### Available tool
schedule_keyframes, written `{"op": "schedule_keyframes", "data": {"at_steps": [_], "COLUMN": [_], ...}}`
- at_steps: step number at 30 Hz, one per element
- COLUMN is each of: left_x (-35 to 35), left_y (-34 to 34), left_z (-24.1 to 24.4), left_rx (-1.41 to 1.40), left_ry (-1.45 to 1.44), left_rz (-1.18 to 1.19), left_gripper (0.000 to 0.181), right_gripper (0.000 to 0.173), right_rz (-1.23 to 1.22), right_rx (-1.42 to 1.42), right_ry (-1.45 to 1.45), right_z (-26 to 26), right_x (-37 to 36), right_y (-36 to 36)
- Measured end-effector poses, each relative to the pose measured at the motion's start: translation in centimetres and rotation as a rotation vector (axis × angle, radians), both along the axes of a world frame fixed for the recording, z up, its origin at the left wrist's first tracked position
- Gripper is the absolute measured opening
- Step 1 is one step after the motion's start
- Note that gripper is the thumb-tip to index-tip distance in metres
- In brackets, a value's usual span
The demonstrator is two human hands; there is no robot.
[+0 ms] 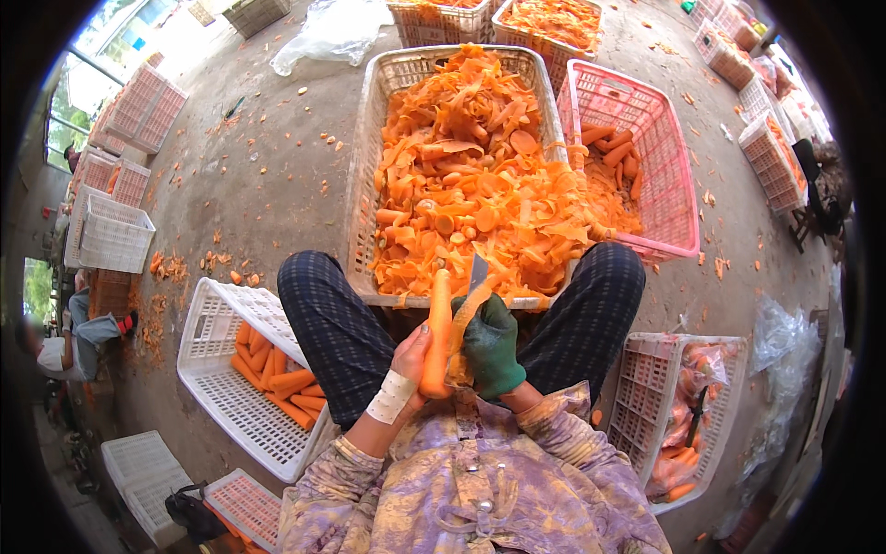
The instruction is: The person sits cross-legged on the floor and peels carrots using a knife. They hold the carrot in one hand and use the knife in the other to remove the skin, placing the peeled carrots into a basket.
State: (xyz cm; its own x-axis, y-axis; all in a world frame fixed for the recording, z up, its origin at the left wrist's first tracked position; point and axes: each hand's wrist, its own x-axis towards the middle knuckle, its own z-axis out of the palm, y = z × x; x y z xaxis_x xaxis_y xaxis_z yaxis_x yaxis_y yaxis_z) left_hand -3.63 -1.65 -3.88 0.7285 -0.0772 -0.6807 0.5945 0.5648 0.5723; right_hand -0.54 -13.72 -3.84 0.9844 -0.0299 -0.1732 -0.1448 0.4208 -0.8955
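Observation:
My left hand (408, 361), bare with a tan band at the wrist, is closed around an orange carrot (435, 339) held upright over my lap. My right hand (493, 350) wears a green work glove and grips a knife, whose metal blade (477, 271) points away from me; its handle is hidden in the fist. A long strip of carrot peel (471, 309) hangs between the blade and the glove, beside the carrot. Just beyond both hands, between my knees, stands a large plastic crate (364, 156) heaped with carrot peelings (464, 145) and cut carrot ends.
A pink crate (664, 173) with carrots (616, 149) adjoins the peelings crate. At my left, a tilted white crate (208, 377) contains carrots (266, 367). A crate (633, 398) of bagged carrots stands right. Scraps litter the concrete floor (277, 152). Another person (86, 332) sits far left.

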Motion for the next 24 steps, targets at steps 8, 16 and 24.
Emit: {"op": "schedule_keyframes", "data": {"at_steps": [8, 16, 24], "left_x": [-0.9, 0.1, 0.0], "left_y": [-0.9, 0.8, -1.4], "left_z": [1.7, 2.1, -1.1], "left_rx": [-0.319, -0.137, 0.086], "left_ry": [-0.004, -0.045, -0.084], "left_rz": [-0.239, -0.018, 0.137], "left_gripper": [0.037, 0.041, 0.036], "right_gripper": [0.012, 0.007, 0.013], "right_rz": [-0.286, -0.111, -0.044], "right_rx": [-0.051, -0.126, -0.115], "right_ry": [-0.06, -0.02, -0.003], "right_z": [-4.7, -0.5, 0.1], "right_x": [5.1, 3.1, -0.1], "right_y": [-3.1, -2.9, 0.6]}}
